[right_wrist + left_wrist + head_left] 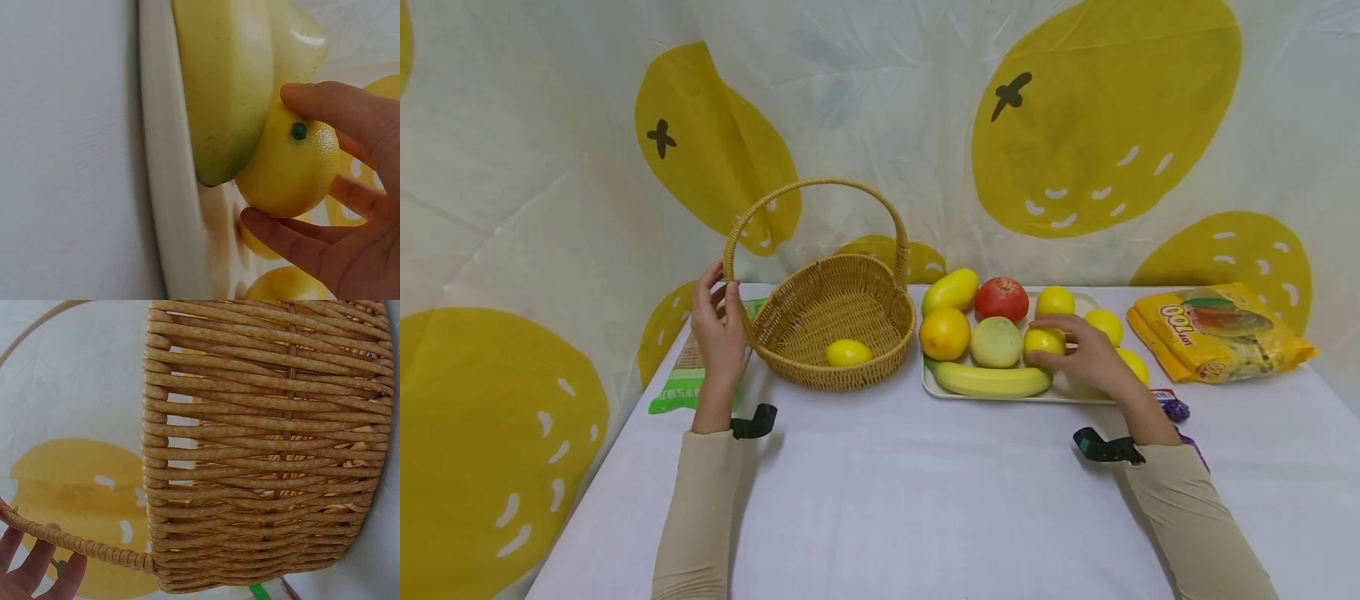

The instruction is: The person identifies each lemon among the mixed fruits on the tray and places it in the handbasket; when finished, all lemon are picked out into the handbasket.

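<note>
My left hand (718, 329) grips the left foot of the handle (820, 182) of a wicker basket (831, 377). In the left wrist view its fingertips (70, 575) show against the wrapped handle, beside the woven wall. One yellow lemon-like fruit (850, 352) lies inside the basket. With thumb and fingers, my right hand (1093, 358) pinches a round yellow lemon (284, 172) with a green stem end. This lemon is at the tray, right of a pale green round fruit (997, 342) and behind a banana (992, 381).
The white tray (951, 393) also bears an orange (944, 333), a mango (951, 290), a red pomegranate-like fruit (1002, 300) and several yellow fruits (1103, 327). A yellow snack packet (1217, 333) lies right; a green packet (681, 379) lies left. Something purple (1176, 410) shows by the right wrist.
</note>
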The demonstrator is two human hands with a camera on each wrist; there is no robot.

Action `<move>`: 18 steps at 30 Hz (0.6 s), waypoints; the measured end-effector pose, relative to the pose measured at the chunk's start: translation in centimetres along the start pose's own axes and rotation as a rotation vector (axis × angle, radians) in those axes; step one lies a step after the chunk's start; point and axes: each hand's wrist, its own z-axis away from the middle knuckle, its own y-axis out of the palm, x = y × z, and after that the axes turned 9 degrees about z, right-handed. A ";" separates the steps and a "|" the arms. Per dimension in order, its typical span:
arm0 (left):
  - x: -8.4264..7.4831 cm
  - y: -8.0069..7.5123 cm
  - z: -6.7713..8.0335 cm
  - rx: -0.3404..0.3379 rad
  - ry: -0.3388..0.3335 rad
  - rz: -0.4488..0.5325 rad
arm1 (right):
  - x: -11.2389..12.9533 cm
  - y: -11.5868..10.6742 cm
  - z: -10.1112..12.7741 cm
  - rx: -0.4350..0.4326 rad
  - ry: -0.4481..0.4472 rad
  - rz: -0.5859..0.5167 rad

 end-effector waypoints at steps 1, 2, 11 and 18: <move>-0.1 0.0 0.0 -0.001 -0.001 -0.002 | 0.1 -0.1 0.0 -0.008 -0.004 -0.006; -0.1 0.0 0.0 -0.002 -0.001 -0.002 | 0.2 -0.2 0.0 -0.019 -0.013 -0.011; -0.1 -0.2 0.0 -0.002 -0.004 0.003 | 2.1 -0.6 -0.8 -0.157 -0.116 0.008; -0.4 0.1 0.1 -0.004 -0.002 0.007 | 4.4 -0.8 -1.3 -0.232 -0.173 0.001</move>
